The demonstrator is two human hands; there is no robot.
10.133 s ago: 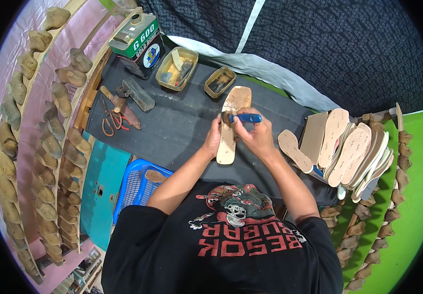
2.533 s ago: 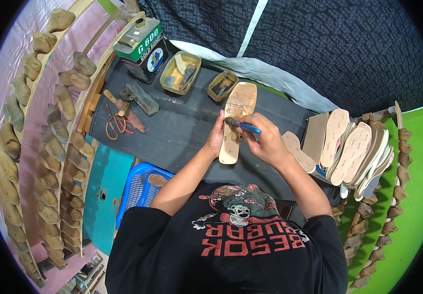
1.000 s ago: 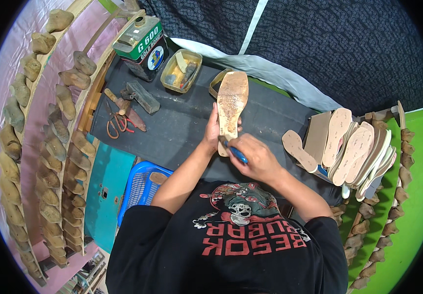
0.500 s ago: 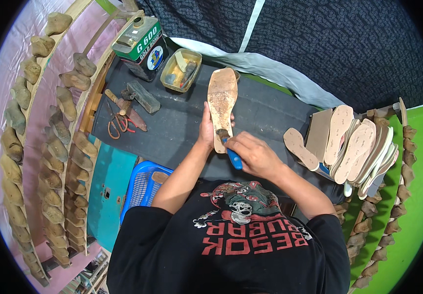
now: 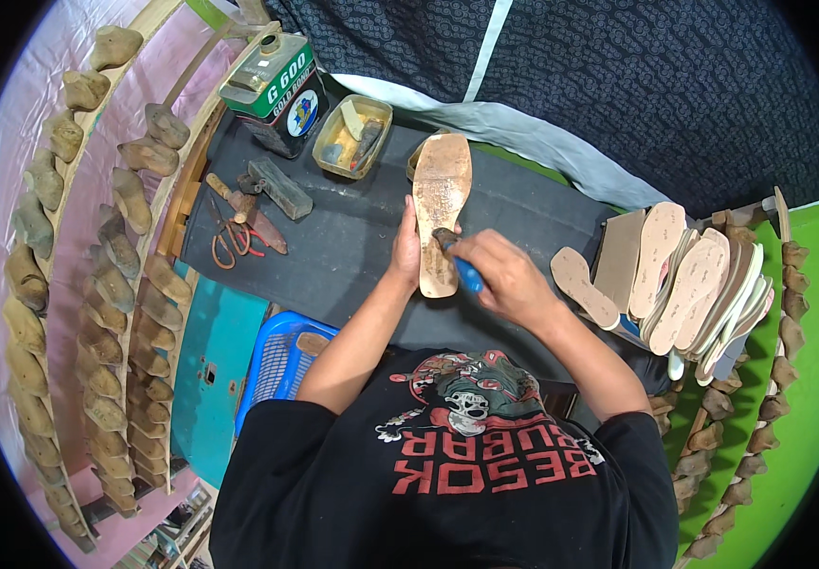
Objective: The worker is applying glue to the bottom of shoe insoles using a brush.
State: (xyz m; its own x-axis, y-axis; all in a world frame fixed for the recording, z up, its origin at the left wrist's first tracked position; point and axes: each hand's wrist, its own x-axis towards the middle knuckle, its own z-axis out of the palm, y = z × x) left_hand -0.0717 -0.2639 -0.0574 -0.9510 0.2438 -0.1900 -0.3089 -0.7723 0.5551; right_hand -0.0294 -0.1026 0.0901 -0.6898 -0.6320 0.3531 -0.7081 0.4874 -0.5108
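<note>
Blue-handled brush (image 5: pixel 468 275) against glossy insole (image 5: pixel 441 185)

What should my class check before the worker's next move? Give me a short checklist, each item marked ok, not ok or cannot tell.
1. Sole held by the left hand: ok, gripped along its left edge.
2. Brush secure in the right hand: ok, its head at the sole's narrow part.
3. Scissors away from both hands: ok, lying toward the left of the table.
4. Small tray in plain view: not ok, mostly hidden behind the sole's wide end.
5. Sole evenly coated: cannot tell, its surface looks blotchy.
6. Stacked insoles apart from the held sole: ok, off to the right.
</note>
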